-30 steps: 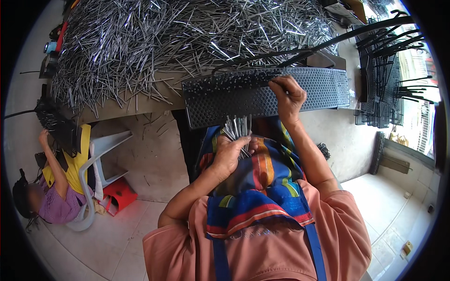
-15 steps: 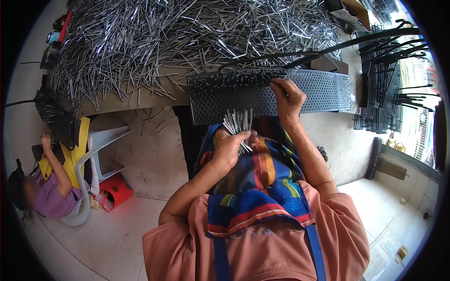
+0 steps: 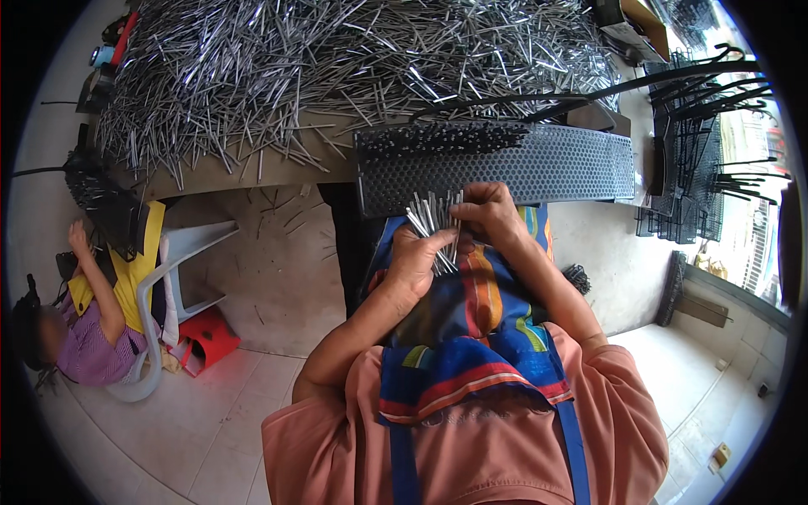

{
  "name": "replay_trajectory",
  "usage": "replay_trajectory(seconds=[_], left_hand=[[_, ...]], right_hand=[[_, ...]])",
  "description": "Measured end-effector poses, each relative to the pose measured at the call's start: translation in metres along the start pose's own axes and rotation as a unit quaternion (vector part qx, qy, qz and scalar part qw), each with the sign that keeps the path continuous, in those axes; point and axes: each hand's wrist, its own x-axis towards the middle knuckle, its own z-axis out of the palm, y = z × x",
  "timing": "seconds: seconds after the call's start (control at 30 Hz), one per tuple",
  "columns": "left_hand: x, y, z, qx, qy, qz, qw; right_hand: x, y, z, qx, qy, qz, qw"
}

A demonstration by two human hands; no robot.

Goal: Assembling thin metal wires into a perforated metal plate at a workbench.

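A fanned bundle of thin silvery metal rods (image 3: 432,220) is clasped in my left hand (image 3: 415,259), above my lap, its ends sticking up past the thumb. My right hand (image 3: 492,210) is at the bundle's right side, thumb and forefinger pinched on the upper part of one rod. Just beyond both hands lies a long dark perforated metal panel (image 3: 581,160), set along the table edge. Short dark rod ends (image 3: 438,139) fill several rows of holes along the far left of it. The holes to the right and nearer me show bare.
A large heap of loose rods (image 3: 337,59) covers the table (image 3: 328,172) behind the panel. A long black bar (image 3: 623,87) slants above the panel's right end. Black mesh racks with hooks (image 3: 690,151) stand at right. Another person (image 3: 93,337) sits at far left beside a grey chair (image 3: 156,311).
My right hand has come from the panel's rod-filled rows down to the bundle and now pinches a rod there. My left hand keeps its hold on the bundle.
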Motion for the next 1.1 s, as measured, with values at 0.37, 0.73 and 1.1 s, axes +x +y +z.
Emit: replay_trajectory(seconds=[0.37, 0.73, 1.1], left_hand=[[-0.024, -0.001, -0.053, -0.024, 0.125, 0.048, 0.991], [-0.025, 0.012, -0.057, -0.044, 0.128, 0.064, 0.989], [-0.014, 0.015, -0.059, -0.093, 0.130, 0.067, 0.985]], right_hand=[[0.046, -0.028, 0.071, -0.098, 0.131, -0.367, 0.916], [0.075, -0.019, 0.092, -0.262, 0.113, -0.451, 0.846], [0.075, -0.029, 0.097, -0.408, 0.131, -0.456, 0.780]])
